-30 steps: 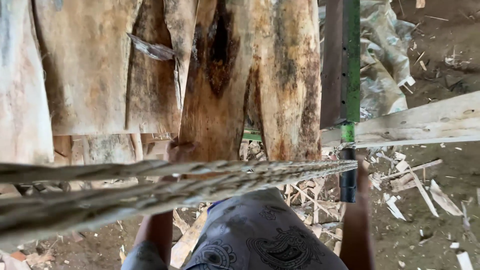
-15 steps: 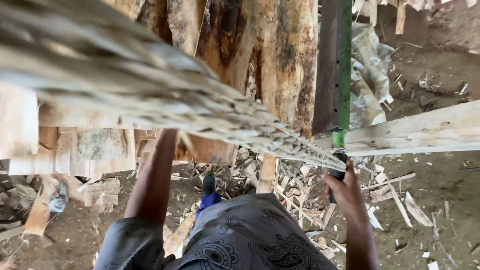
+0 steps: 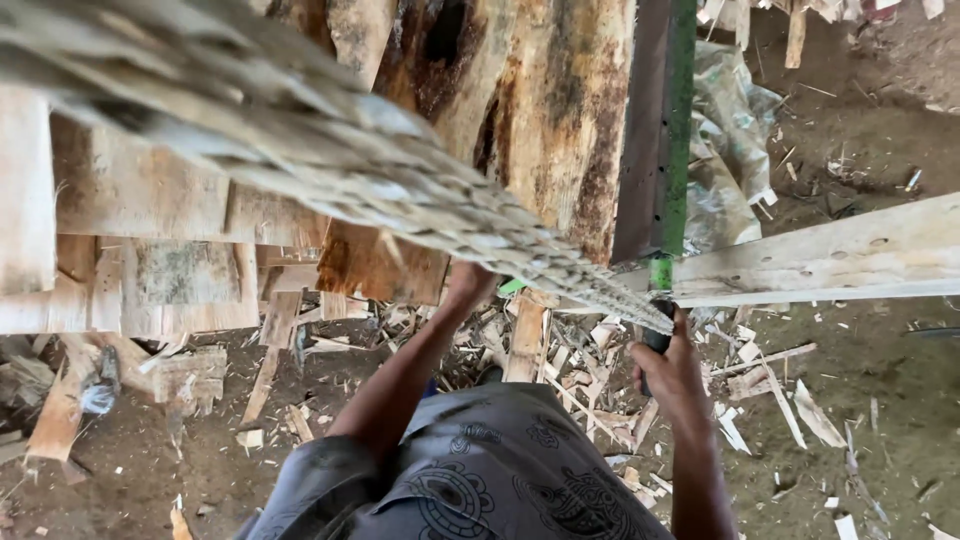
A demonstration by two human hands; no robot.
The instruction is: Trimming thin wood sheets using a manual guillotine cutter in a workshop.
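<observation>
My right hand (image 3: pixel 672 375) is closed around the black handle (image 3: pixel 657 338) of a long green-edged tool (image 3: pixel 676 120) that stands upright beside a rough bark-covered wood slab (image 3: pixel 545 110). My left hand (image 3: pixel 468 285) reaches forward to the lower end of that slab. Its fingers are hidden behind a thick braided grey rope (image 3: pixel 330 150), which crosses the view, blurred, close to the camera. Below it I see my patterned grey shirt (image 3: pixel 480 480).
Sawn planks (image 3: pixel 150 200) lean at the left. A pale long board (image 3: pixel 830 255) crosses at the right. Wood chips and offcuts (image 3: pixel 560 370) litter the dirt ground. Crumpled plastic sheet (image 3: pixel 730 130) lies behind the tool.
The rope has swung from level across the lower view to a steep diagonal across the top. My left arm has stretched out to the slab. My right hand stays on the handle.
</observation>
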